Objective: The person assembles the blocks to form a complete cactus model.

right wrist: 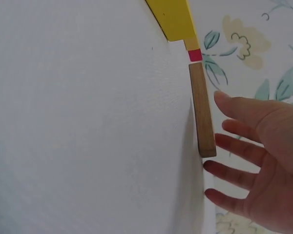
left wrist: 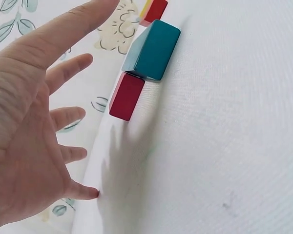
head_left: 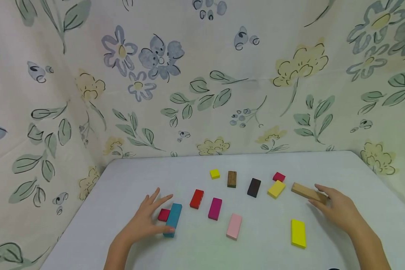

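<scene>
In the head view my left hand (head_left: 147,217) hovers with fingers spread around a blue block (head_left: 174,217) and a small crimson block (head_left: 163,215) beside it. The thumb overlaps the blue block's near end there, while the left wrist view shows a gap between the fingers and both the teal-blue block (left wrist: 157,48) and the crimson one (left wrist: 127,96). Over on the right, my right hand (head_left: 341,208) is spread around one end of a long wooden block (head_left: 308,192). From the right wrist, the wooden block (right wrist: 202,112) lies apart from the thumb, ungripped.
Between the hands lie red (head_left: 197,198), magenta (head_left: 215,208), pink (head_left: 234,226) and black (head_left: 254,187) blocks. Farther back are a small yellow cube (head_left: 215,174) and a brown block (head_left: 231,179). A bright yellow block (head_left: 298,233) lies nearer, at right. Floral cloth (head_left: 202,86) borders the white table (head_left: 141,168).
</scene>
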The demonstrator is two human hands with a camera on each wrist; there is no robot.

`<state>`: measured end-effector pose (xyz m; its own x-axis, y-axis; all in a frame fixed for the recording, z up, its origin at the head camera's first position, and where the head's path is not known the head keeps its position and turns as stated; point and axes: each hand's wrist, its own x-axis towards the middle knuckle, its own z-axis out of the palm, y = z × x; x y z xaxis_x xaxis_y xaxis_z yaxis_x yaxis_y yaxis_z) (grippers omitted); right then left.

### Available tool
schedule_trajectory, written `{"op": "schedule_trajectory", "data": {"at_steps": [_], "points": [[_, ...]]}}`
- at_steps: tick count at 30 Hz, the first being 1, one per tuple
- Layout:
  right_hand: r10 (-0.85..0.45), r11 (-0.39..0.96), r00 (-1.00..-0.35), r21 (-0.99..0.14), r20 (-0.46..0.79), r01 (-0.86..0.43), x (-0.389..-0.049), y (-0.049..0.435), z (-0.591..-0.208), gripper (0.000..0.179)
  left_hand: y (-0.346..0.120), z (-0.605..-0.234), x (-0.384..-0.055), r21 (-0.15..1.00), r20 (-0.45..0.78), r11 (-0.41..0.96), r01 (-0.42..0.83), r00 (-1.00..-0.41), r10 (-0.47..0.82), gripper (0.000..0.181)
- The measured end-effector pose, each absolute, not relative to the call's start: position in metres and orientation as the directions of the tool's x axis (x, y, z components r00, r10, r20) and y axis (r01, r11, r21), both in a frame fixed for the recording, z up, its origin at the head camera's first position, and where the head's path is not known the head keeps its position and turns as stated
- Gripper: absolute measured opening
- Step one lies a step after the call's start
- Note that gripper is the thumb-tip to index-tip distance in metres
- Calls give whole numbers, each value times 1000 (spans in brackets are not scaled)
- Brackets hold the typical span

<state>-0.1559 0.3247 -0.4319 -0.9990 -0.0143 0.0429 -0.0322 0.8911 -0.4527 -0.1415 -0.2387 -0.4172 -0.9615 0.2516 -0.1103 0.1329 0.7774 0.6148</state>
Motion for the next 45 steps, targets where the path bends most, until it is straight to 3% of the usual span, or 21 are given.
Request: {"op": "schedule_trajectory", "data": {"at_steps": [11, 18, 24, 32, 45], "points": [[-9, 866, -998, -499, 68, -41, -164, 330, -435, 45, -240, -422, -139, 653, -139, 746, 133, -946, 291, 98], [-4, 866, -999, -500, 38, -23, -166, 332, -435, 42, -242, -425, -139, 665, -160, 736, 126, -939, 305, 100], [-1, 870, -1000, -494, 4, -3, -165, 331, -433, 48, -241, -426, -140, 658, -176, 744, 116, -937, 301, 103], [13, 843, -987, -529, -162, 98, -168, 327, -430, 70, -240, -426, -140, 668, -186, 736, 106, -935, 303, 104], [-205, 757, -933, -652, -295, 40, -182, 337, -420, 91, -238, -424, -142, 631, -194, 771, 89, -943, 268, 100]]}}
